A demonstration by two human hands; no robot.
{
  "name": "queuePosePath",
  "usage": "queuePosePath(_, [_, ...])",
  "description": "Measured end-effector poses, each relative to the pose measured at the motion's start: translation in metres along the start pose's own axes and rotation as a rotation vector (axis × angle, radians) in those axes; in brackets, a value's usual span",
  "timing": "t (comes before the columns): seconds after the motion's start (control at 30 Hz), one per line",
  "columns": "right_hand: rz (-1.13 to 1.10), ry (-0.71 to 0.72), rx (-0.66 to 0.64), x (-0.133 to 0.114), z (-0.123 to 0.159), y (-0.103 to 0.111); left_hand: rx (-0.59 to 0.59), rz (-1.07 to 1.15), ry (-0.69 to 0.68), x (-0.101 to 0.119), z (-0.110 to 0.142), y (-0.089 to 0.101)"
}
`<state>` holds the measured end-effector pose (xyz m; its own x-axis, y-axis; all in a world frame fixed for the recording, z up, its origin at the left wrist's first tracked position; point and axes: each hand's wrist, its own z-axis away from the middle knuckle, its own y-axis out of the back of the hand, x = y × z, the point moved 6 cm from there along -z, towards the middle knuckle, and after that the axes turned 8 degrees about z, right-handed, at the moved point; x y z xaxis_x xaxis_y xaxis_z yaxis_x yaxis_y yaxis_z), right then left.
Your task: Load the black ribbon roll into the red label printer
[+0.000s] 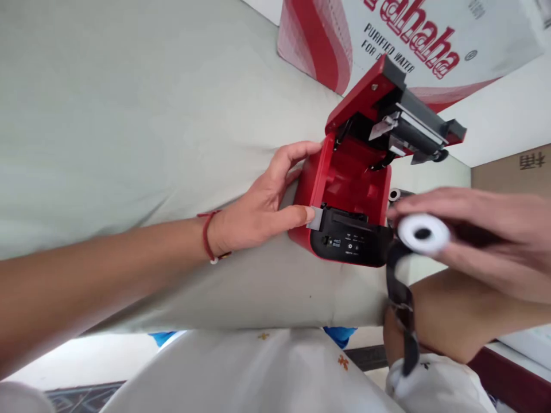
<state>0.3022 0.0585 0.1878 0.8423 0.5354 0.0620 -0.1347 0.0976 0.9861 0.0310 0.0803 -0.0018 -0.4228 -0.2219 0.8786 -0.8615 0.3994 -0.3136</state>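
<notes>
A small red printer (305,189) stands on the cloth-covered surface with its lid (365,97) raised and its red inner bay (355,178) in sight. My left hand (271,201) grips the printer's left side, thumb on the grey tab (316,218) by the black front panel (348,241). To the right of the bay, my right hand (482,235), smeared by motion, pinches a small roll (424,234) with a white end and dark centre. A loose dark strip (401,310) hangs from that roll.
Behind the printer stands a white and red water carton (413,51). A brown cardboard box (512,172) is at the right. Another small roll (394,195) lies beside the printer, partly hidden by my right hand. The front edge of the pale cloth (241,312) runs near my lap.
</notes>
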Motion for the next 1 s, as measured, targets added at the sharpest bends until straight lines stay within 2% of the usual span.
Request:
queuePosePath(0.1, [0.01, -0.023, 0.029, -0.022, -0.046, -0.012, 0.034, -0.241, -0.139, 0.009, 0.007, 0.002])
queuePosePath(0.2, [-0.002, -0.038, 0.045, -0.04, -0.074, -0.026, 0.042, -0.471, -0.335, 0.029, 0.014, -0.003])
queuePosePath(0.27, [-0.028, -0.065, 0.032, -0.047, -0.083, -0.034, 0.004, -0.586, -0.459, 0.042, 0.019, -0.011])
queuePosePath(0.4, [-0.063, -0.125, 0.018, -0.053, -0.09, -0.041, -0.168, -0.706, -0.626, 0.054, 0.033, -0.034])
queuePosePath(0.5, [-0.033, -0.158, 0.046, -0.053, -0.095, -0.043, -0.229, -0.739, -0.668, 0.058, 0.038, -0.045])
queuePosePath(0.6, [0.02, -0.184, 0.126, -0.05, -0.098, -0.044, -0.27, -0.804, -0.673, 0.061, 0.038, -0.05])
queuePosePath(0.7, [0.012, -0.141, 0.215, -0.05, -0.093, -0.036, -0.264, -0.842, -0.683, 0.066, 0.035, -0.053])
queuePosePath(0.8, [-0.166, -0.012, 0.266, -0.061, -0.074, -0.016, -0.233, -0.934, -0.741, 0.071, 0.034, -0.058])
queuePosePath(0.87, [-0.248, -0.092, 0.457, -0.059, -0.057, 0.007, -0.205, -0.972, -0.759, 0.071, 0.033, -0.061])
queuePosePath(0.93, [-0.202, -0.212, 0.699, -0.051, -0.042, 0.025, -0.146, -0.977, -0.771, 0.07, 0.033, -0.062])
queuePosePath(0.97, [-0.142, -0.224, 0.763, -0.048, -0.039, 0.029, -0.107, -0.972, -0.778, 0.07, 0.034, -0.062])
queuePosePath(1.0, [-0.083, -0.2, 0.76, -0.045, -0.041, 0.028, -0.07, -0.965, -0.784, 0.069, 0.035, -0.061])
